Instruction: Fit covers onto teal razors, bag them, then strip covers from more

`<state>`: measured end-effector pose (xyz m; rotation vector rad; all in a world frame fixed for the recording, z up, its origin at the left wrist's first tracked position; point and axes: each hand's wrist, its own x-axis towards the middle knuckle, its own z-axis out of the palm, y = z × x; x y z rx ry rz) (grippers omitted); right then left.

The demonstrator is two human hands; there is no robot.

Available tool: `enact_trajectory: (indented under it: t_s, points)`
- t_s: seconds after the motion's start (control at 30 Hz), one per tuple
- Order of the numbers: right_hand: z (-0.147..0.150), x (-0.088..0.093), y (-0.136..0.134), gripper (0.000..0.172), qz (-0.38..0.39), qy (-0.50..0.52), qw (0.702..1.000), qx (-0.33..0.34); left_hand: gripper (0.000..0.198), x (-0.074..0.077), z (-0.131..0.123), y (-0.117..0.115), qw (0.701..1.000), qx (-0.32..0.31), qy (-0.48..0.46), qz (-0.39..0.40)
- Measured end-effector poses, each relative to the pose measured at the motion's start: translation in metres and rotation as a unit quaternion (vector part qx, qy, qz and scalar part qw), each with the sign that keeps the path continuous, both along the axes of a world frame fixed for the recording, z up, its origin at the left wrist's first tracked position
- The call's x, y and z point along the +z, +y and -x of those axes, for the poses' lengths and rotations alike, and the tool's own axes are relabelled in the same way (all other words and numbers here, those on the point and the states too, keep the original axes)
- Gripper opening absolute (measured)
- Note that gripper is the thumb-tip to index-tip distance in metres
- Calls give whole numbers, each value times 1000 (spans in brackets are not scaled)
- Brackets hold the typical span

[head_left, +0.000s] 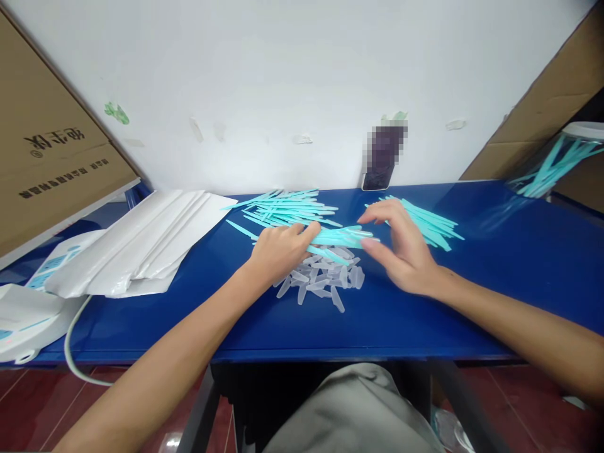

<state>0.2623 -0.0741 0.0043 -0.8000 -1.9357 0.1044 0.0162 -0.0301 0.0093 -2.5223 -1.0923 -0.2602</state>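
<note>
My left hand (285, 248) is closed round a bundle of slim turquoise plastic sticks (342, 236), which points to the right. At the bundle's right end my right hand (406, 255) is open, thumb and fingers apart; the thumb tip is close to the stick ends, and I cannot tell whether it touches them. Below the bundle lies a heap of small translucent plastic pieces (325, 277), partly hidden by my left hand and the sticks. A loose pile of turquoise sticks (287, 206) lies behind my left hand. Another pile of sticks (431, 223) lies behind my right hand.
White plastic bags (155, 239) lie on the blue table (292, 336) at left, beside a white device (42, 314) with a cable. A phone (380, 170) leans on the wall. A clear jar (550, 167) with turquoise sticks stands at right. Cardboard boxes (56, 138) flank both sides.
</note>
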Motion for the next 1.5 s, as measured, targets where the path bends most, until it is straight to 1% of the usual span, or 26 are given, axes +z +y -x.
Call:
enact_trajectory:
  t_s: [0.1, 0.17, 0.23, 0.3, 0.4, 0.47, 0.57, 0.7, 0.73, 0.77, 0.8, 0.87, 0.97, 1.07, 1.13, 1.23, 1.3, 1.37, 1.4, 1.43, 1.5]
  points:
    - [-7, -2, 4, 23, 22, 82, 996, 9, 21, 0, 9, 7, 997, -42, -49, 35]
    - [-10, -3, 6, 25, 63, 88, 994, 4, 21, 2, 13, 9, 985, -90, -119, 91]
    - [-10, -3, 6, 27, 96, 55, 994, 16, 22, 5, 14, 9, 953, -142, -200, 177]
    - [-7, -3, 3, 29, 103, 30, 993, 40, 28, 8, 13, 7, 910, -179, -270, 259]
    - [0, -4, -1, 27, 93, 40, 993, 65, 40, 10, 10, 2, 855, -218, -335, 329]
    - [4, -5, -2, 27, 90, 61, 991, 72, 44, 9, 7, 0, 829, -226, -357, 366]
    - [5, -5, -3, 28, 93, 81, 989, 76, 46, 7, 4, -3, 807, -202, -354, 428]
    - [3, -3, -4, 8, 77, 76, 993, 45, 47, 6, 0, -7, 786, -177, -329, 492]
    - [3, -2, -4, 5, 70, 71, 995, 32, 47, 6, -1, -8, 781, -175, -328, 501]
    - [2, -1, -5, 5, 65, 66, 996, 18, 47, 5, -2, -8, 778, -173, -328, 507]
    - [2, -1, -5, 8, 64, 61, 996, 4, 46, 5, -2, -8, 778, -174, -326, 508]
    - [2, 0, -5, 13, 76, 54, 996, -13, 43, 4, -2, -7, 791, -180, -316, 492]
    - [2, 2, -4, 21, 118, 65, 991, -16, 35, 3, -1, -4, 830, -187, -299, 432]
    - [4, 5, -3, 28, 201, 119, 972, 5, 26, 2, 0, -1, 876, -189, -267, 355]
    - [5, 8, -1, 29, 283, 170, 943, 47, 23, 2, 1, 0, 906, -181, -228, 306]
    - [7, 10, 2, 24, 393, 242, 881, 107, 26, 1, 2, 2, 942, -163, -170, 238]
    - [7, 10, 3, 22, 442, 273, 845, 123, 28, -1, 3, 3, 960, -144, -138, 199]
    - [7, 9, 4, 22, 462, 294, 825, 138, 27, -2, 4, 5, 970, -118, -118, 178]
    - [6, 8, 4, 22, 460, 296, 824, 147, 26, -3, 4, 6, 972, -106, -116, 177]
    - [6, 7, 4, 22, 452, 291, 829, 155, 24, -4, 5, 7, 971, -97, -124, 181]
    - [6, 6, 3, 22, 426, 255, 855, 151, 18, -4, 4, 7, 960, -100, -166, 202]
